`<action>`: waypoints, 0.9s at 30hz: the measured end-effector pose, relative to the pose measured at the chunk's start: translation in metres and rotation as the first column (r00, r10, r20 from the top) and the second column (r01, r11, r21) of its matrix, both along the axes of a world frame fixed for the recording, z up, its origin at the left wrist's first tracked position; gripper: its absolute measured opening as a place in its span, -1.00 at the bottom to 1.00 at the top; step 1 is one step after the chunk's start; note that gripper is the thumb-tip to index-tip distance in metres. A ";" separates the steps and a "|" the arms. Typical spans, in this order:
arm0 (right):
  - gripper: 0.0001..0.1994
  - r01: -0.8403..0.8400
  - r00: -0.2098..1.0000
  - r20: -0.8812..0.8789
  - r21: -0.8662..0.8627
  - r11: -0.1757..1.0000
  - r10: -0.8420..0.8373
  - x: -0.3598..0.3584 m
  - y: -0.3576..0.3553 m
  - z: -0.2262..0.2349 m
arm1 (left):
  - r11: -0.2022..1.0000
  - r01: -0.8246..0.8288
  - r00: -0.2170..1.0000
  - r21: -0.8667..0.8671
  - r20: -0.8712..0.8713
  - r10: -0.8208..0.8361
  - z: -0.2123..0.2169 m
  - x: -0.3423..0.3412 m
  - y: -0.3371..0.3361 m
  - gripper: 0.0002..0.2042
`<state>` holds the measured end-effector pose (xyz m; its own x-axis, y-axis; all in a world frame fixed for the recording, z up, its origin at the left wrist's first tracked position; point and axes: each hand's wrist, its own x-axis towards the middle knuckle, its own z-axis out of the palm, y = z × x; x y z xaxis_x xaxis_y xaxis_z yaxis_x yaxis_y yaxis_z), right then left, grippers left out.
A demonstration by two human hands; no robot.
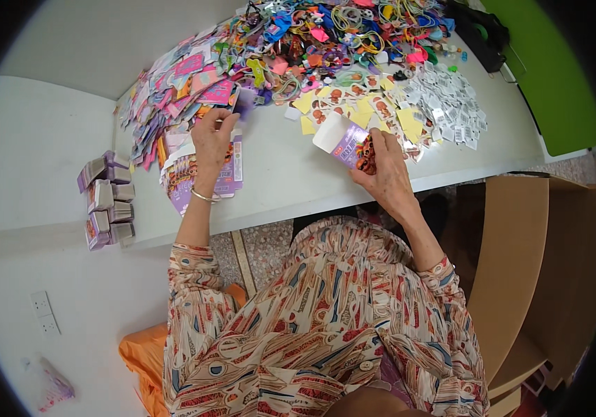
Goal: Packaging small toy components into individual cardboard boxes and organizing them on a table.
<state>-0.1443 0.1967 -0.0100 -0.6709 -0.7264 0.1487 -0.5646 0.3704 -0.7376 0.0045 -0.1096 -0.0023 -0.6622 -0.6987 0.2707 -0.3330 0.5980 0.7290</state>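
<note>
My right hand point(389, 174) grips a small purple carton point(355, 147) with a picture on its front. The carton is tilted, and its white end flap point(330, 132) stands open toward the far left. My left hand point(211, 142), with a bangle at the wrist, is at the near edge of a heap of colourful cards point(190, 76). Its thumb and fingers are pinched together beside a dark card and a blurred purple piece; what lies between them is hard to make out. Flat purple cartons point(230, 182) are stacked under and beside my left wrist.
A big mixed heap of hair ties and small trinkets point(339, 35) covers the table's far side. Sticker sheets point(350, 104) and a pile of small white tags point(451, 104) lie right of centre. Purple boxes point(103, 198) line the left edge. A large cardboard box point(510, 264) stands at right.
</note>
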 end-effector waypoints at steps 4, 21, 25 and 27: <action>-0.28 -0.018 1.000 -0.015 0.104 0.994 0.020 -0.001 0.001 0.006 | 0.998 -0.063 0.975 0.019 -0.211 0.065 0.008 0.005 -0.001 -0.86; -0.20 -0.052 0.998 -0.028 0.157 0.986 0.058 0.000 0.002 0.011 | 0.876 0.235 0.931 0.420 -0.356 -0.079 0.032 -0.029 0.096 -0.89; -0.20 -0.056 0.996 -0.057 0.163 0.985 0.067 0.002 0.003 0.008 | 0.941 0.191 0.936 0.280 -0.341 -0.088 0.016 -0.034 0.115 -0.92; -0.20 -0.059 0.998 -0.008 0.181 0.982 0.061 0.004 0.005 0.011 | 0.936 0.188 0.941 0.296 -0.326 -0.086 0.018 -0.034 0.119 -0.93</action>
<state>-0.1403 0.2015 0.0008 -0.6242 -0.7810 0.0206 -0.5995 0.4618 -0.6536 -0.0298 0.0092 0.0160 -0.6789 -0.6896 0.2523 0.0033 0.3407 0.9402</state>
